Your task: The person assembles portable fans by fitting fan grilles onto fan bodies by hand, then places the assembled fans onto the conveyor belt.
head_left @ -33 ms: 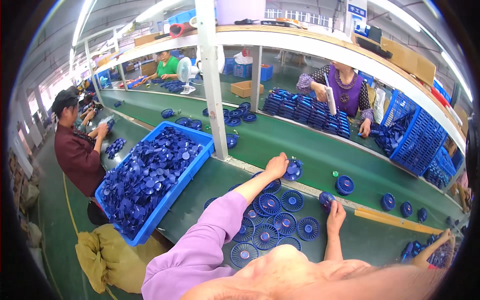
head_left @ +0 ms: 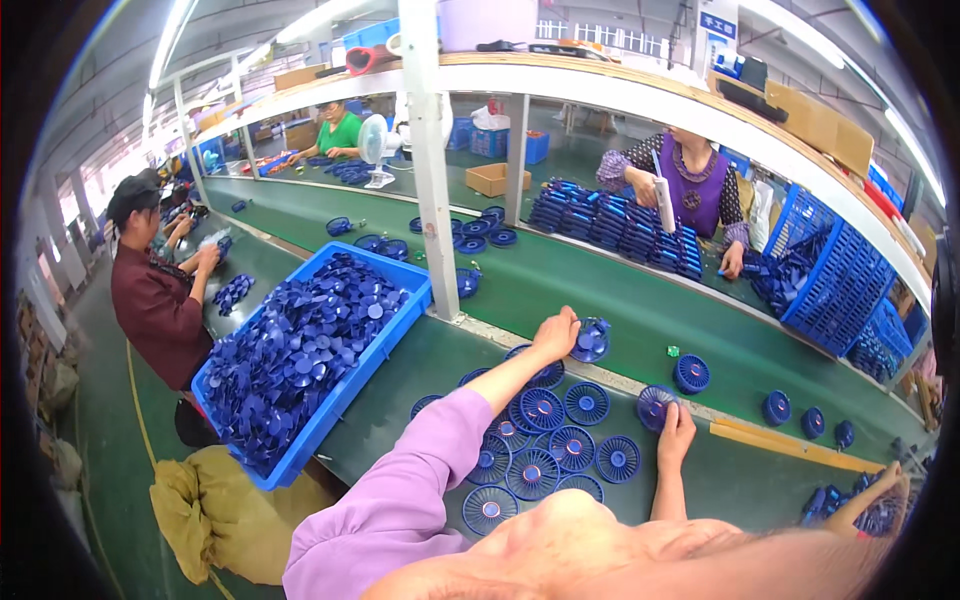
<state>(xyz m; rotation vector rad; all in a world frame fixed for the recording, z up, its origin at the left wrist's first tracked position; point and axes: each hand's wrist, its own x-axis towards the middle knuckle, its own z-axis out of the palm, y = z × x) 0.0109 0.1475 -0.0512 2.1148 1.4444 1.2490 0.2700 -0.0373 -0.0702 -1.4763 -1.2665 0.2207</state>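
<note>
head: left fingers [head_left: 566,322] pinch housing [head_left: 593,342] by left rim; right fingers [head_left: 684,418], grille [head_left: 655,404] by right.

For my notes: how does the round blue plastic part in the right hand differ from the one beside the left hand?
The ribbed round blue plastic part is held in the right hand; the shiny round blue plastic part is beside the left hand, contact unclear. The ribbed part shows fine radial slots; the shiny part shows an uneven, glossy face. Both are blue and round.

Workers [head_left: 155,300] beside a conveyor [head_left: 540,285] show a factory.
</note>
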